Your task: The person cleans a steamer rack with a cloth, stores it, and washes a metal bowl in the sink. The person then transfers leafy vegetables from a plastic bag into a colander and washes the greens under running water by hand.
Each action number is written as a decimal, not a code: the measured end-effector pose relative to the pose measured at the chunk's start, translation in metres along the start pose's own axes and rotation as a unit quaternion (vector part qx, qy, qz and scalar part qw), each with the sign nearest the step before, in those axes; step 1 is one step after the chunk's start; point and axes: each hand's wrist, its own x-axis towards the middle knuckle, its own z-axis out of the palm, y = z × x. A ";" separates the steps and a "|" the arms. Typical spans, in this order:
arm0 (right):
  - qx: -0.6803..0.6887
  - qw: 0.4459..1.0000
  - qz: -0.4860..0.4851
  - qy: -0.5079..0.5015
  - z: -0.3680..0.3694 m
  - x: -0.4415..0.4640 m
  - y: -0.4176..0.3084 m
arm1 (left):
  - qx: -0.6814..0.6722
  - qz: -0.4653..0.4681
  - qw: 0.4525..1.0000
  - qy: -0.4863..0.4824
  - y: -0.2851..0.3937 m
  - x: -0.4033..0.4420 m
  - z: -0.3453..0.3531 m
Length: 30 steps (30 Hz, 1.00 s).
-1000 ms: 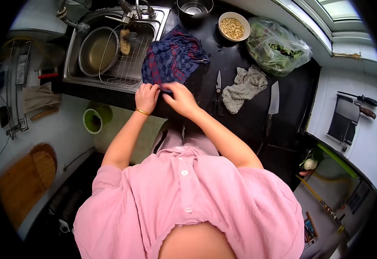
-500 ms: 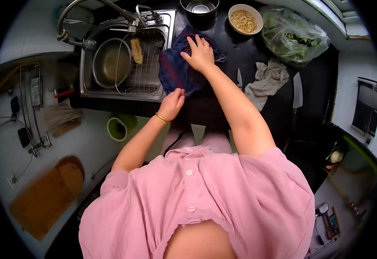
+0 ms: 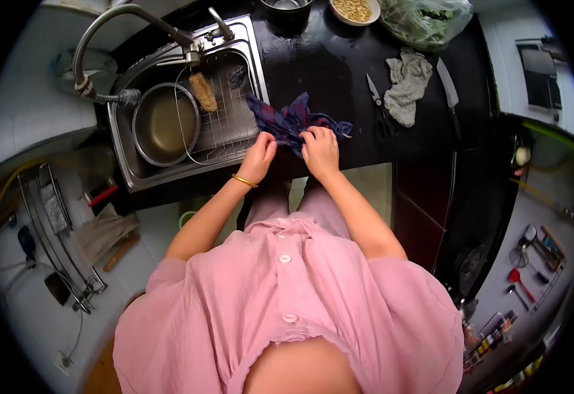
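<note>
A dark blue cloth with red patches (image 3: 287,121) lies bunched at the front of the black counter, just right of the sink. My left hand (image 3: 258,156), with a gold bangle at the wrist, pinches its near left edge. On the near right side, my right hand (image 3: 320,151) grips the same cloth with bent fingers. Right of it are scissors (image 3: 379,105), partly dark against the counter, and a crumpled grey cloth (image 3: 407,87).
The steel sink (image 3: 258,65) holds a round metal basin (image 3: 137,128), a wire rack (image 3: 224,141) and a brown scrubber (image 3: 203,92). A knife (image 3: 447,82) lies at the right. At the back stand a dark pot (image 3: 287,8), a bowl of peanuts (image 3: 356,12) and a bag of greens (image 3: 425,23).
My right hand has come back toward me from the far part of the cloth and now grips its near side. The spread cloth is gathered into a bunch. The view has shifted.
</note>
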 end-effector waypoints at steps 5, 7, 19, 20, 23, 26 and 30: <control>0.021 0.969 0.215 0.120 -0.003 -0.030 0.009 | -0.002 0.028 0.994 -0.108 0.007 0.019 0.025; 0.006 0.959 0.234 0.159 0.007 -0.019 0.012 | -0.006 0.037 0.992 -0.123 0.006 0.022 0.032; 0.000 0.978 0.120 0.168 0.037 0.165 0.026 | -0.003 -0.067 0.998 -0.002 -0.016 -0.017 -0.023; 0.016 0.983 0.104 0.153 0.040 0.177 0.018 | -0.021 -0.082 0.996 0.017 -0.018 -0.020 -0.026; 0.045 0.993 0.022 0.111 0.052 0.188 -0.003 | -0.044 -0.102 0.992 0.056 -0.021 -0.029 -0.032; 0.091 0.992 -0.065 0.062 0.048 0.160 -0.013 | -0.088 -0.122 0.984 0.097 -0.023 -0.033 -0.033; 0.077 0.991 -0.101 0.035 0.027 0.113 -0.004 | -0.097 -0.131 0.982 0.098 -0.022 -0.035 -0.030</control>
